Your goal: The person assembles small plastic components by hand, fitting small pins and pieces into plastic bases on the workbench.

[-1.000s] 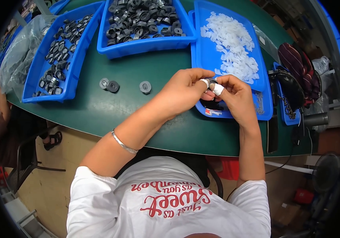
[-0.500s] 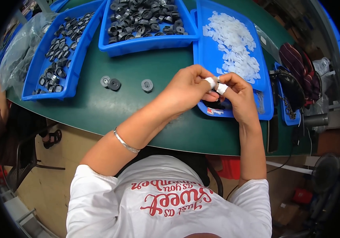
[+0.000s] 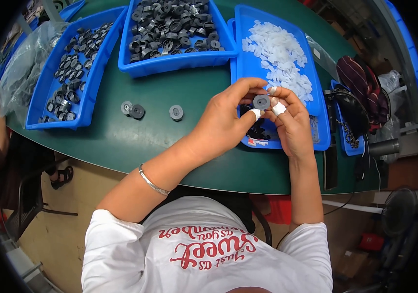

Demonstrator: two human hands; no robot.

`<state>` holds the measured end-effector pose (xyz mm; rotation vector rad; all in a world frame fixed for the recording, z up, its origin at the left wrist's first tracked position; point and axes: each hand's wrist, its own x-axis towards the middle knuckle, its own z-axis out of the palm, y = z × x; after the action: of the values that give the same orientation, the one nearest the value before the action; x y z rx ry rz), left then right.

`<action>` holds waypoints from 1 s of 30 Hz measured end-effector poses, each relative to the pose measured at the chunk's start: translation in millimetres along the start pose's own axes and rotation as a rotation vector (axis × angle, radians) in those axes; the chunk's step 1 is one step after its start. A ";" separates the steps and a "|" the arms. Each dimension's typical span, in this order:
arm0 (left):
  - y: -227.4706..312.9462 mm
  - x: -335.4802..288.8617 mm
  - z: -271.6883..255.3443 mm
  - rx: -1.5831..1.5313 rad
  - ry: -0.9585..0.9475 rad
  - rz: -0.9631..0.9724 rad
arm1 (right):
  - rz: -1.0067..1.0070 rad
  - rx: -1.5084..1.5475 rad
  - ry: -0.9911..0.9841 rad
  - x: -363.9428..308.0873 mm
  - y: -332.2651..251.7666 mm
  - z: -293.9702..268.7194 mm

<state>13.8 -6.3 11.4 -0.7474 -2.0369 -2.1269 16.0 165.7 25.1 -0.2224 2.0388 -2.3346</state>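
A round grey plastic part (image 3: 261, 101) with an oval recess in its face is pinched between both hands. My left hand (image 3: 226, 110) grips it from the left with thumb and fingers. On the other side, the fingertips of my right hand (image 3: 292, 115) close on its edge. White tape wraps several fingertips. Beneath the hands lie small black pieces (image 3: 257, 131) at the near end of a blue tray, partly hidden. Left of my left hand, a single grey part (image 3: 176, 113) rests on the green table, and two more parts (image 3: 133, 110) lie touching each other further left.
A blue bin (image 3: 179, 61) full of dark round parts stands at the back. Another blue bin (image 3: 83, 115) with similar parts is at left. White translucent pieces (image 3: 280, 56) cover a blue tray at right. Beyond it are a dark bag (image 3: 353, 110) and a cylinder (image 3: 384, 148).
The grey part has turned so its recessed face now shows between my fingers; before, the fingers hid it. My hands have spread slightly around it. The view has shifted a little.
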 end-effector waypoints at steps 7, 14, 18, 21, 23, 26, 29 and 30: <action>-0.4 -3.8 3.4 0.216 -0.029 0.064 | 0.023 0.082 -0.046 -1.2 2.0 -8.2; -4.6 -5.9 1.3 0.264 -0.005 0.116 | 0.045 0.109 -0.069 2.4 4.6 -3.1; -3.3 -3.6 3.1 0.248 -0.069 0.153 | -0.019 -0.093 -0.042 -4.9 4.3 -8.5; 8.2 -3.3 -5.3 0.286 -0.078 0.140 | -0.017 -0.153 -0.060 -5.9 1.4 -4.3; 15.9 0.7 -24.5 0.445 -0.015 0.168 | -0.061 -0.133 -0.015 -4.0 -0.3 4.4; 23.7 -3.5 -69.1 0.715 0.080 0.174 | -0.105 -0.177 0.021 -2.9 -1.1 0.7; 14.5 -19.2 -105.8 0.967 0.028 -0.045 | -0.063 -0.187 0.039 -3.7 0.4 -1.4; 9.7 -26.8 -113.5 1.009 -0.008 -0.069 | -0.035 -0.195 0.016 -3.4 0.2 0.1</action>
<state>10.0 -123.3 11.2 -0.4936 -2.6952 -0.8354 19.4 166.0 24.7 -0.2481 2.2893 -2.1614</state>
